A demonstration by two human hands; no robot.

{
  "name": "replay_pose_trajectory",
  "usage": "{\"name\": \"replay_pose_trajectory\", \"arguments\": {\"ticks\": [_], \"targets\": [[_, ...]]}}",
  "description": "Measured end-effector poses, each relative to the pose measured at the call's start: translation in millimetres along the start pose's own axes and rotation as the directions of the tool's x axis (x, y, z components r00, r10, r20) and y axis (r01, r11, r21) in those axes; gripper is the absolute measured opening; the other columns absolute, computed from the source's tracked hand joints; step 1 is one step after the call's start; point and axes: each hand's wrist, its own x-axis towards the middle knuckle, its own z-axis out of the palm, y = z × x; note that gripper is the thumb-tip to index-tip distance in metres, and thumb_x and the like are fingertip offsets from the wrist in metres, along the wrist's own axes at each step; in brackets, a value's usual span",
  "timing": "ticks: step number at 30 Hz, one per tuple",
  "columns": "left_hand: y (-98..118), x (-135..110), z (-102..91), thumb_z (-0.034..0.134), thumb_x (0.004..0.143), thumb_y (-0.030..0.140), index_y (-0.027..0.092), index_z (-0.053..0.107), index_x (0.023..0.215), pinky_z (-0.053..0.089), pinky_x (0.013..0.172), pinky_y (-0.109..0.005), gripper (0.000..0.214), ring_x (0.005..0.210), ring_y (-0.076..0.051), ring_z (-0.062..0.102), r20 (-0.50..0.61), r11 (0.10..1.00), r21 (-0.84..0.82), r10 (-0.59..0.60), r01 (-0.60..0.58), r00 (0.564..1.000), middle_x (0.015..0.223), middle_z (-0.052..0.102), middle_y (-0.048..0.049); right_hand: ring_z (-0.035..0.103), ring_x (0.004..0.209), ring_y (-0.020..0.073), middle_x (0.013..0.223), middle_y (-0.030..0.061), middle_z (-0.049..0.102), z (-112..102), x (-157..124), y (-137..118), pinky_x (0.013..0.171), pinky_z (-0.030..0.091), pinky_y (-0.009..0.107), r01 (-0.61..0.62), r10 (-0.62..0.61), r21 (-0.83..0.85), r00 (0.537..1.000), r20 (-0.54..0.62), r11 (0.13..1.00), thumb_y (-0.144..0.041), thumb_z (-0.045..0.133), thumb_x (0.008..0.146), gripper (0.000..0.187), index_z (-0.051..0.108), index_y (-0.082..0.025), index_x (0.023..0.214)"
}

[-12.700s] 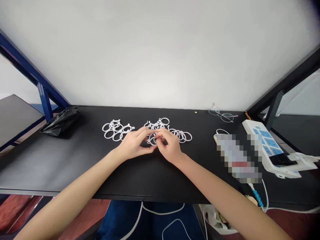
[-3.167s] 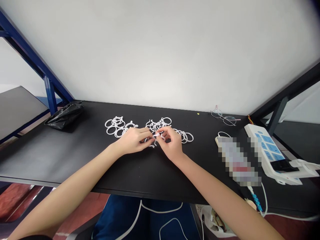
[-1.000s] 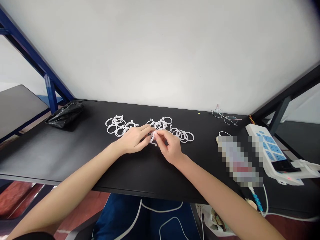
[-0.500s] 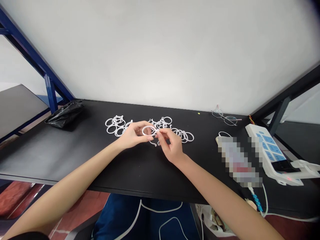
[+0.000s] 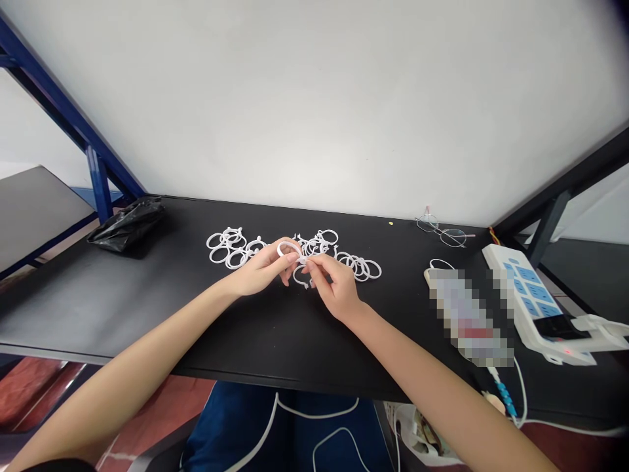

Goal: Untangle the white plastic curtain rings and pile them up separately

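A white plastic ring (image 5: 287, 245) is held up between my two hands, over the middle of the black table. My left hand (image 5: 263, 267) grips its left side, thumb pressed on the lower edge. The fingertips of my right hand (image 5: 335, 283) pinch its right end, where a small part is mostly covered by the fingers. Several similar white rings with small knobs (image 5: 230, 249) lie in a loose group to the left. More white rings (image 5: 318, 244) are heaped just behind my hands, and others (image 5: 361, 267) overlap to the right. One open ring (image 5: 299, 278) lies beneath my fingers.
A crumpled black plastic bag (image 5: 128, 226) sits at the left back of the table (image 5: 236, 341). To the right are eyeglasses (image 5: 449, 236), a blurred-out phone (image 5: 469, 318) on a cable, and a white power strip (image 5: 533, 295). White cables hang over my lap.
The ring has tilted more upright between my hands. My left thumb has moved up and inward toward my right fingertips, and the open ring beneath shows more. My right hand has barely shifted.
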Motion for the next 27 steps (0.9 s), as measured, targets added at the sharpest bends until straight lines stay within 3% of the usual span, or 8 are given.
{"name": "replay_pose_trajectory", "arguments": {"ticks": [6,15,27], "targets": [[-2.8,1.2,1.4,0.046,0.097,0.040,0.017,0.052,0.105,0.055,0.056,-0.024,0.026,0.057,-0.008,0.049,0.002,0.998,-0.016,0.059,-0.059,0.998,0.072,0.050,0.0031,0.059,0.054,0.0095,0.076,0.0011,0.066,1.8,-0.2,-3.0,0.055,0.050,0.023,-0.077,0.077,0.075,0.997,-0.005,0.994,-0.024,0.048,0.096,0.016,0.061,-0.020,0.086],[-5.2,3.1,4.0,0.047,0.095,0.040,0.016,0.053,0.103,0.056,0.054,-0.024,0.026,0.055,-0.008,0.042,-0.021,0.993,-0.070,0.097,-0.098,0.995,0.062,0.040,0.0060,0.058,0.055,0.0098,0.074,0.0009,0.066,1.7,0.1,-5.3,0.055,0.049,0.023,-0.069,0.071,0.077,0.997,-0.024,0.995,-0.024,0.048,0.095,0.018,0.061,-0.020,0.084],[1.7,0.7,3.0,0.051,0.093,0.043,0.016,0.056,0.104,0.055,0.056,-0.024,0.030,0.061,-0.010,0.052,-0.018,0.999,-0.037,0.024,-0.024,1.000,0.072,0.049,0.0023,0.057,0.053,0.0094,0.074,0.0011,0.065,3.2,0.0,-6.1,0.054,0.048,0.023,-0.078,0.080,0.059,0.996,-0.038,0.995,-0.028,0.050,0.095,0.018,0.061,-0.019,0.083]]}}
